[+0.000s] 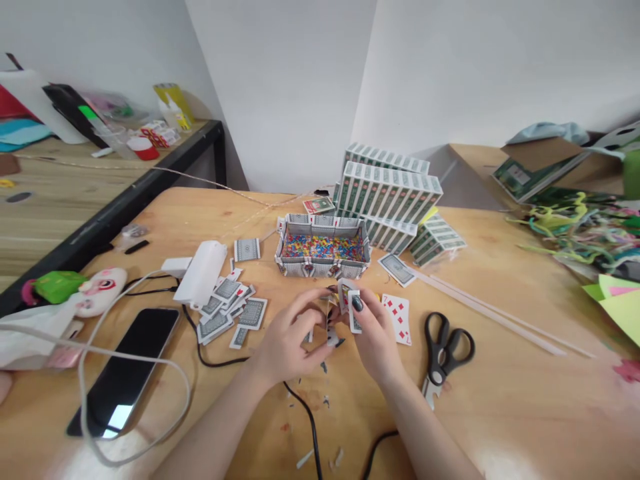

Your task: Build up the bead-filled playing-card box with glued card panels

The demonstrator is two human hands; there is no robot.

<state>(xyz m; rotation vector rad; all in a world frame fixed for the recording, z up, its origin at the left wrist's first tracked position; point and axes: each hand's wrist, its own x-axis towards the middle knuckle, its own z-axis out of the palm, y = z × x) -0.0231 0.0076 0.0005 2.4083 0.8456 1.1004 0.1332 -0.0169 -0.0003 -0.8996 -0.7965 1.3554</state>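
Both hands meet over the middle of the table, working on a folded playing card (354, 312). My right hand (376, 337) grips it, with the dark-nailed thumb pressed on its face. The fingers of my left hand (295, 333) curl in from the other side and pinch at its edge; the exact contact is partly hidden. Just beyond stands an open box made of playing cards (323, 267), its inside lined with a multicoloured pattern. A seven of diamonds (399, 319) lies face up beside my right hand. Cut and whole cards (227, 300) are heaped to the left.
Black-handled scissors (443, 353) lie right of my right hand. Stacked card packs (393, 193) stand behind the card box. A glue gun (203, 273) with a black cord, a phone (130, 373) and a white cable occupy the left. Clear glue sticks (490, 313) lie right.
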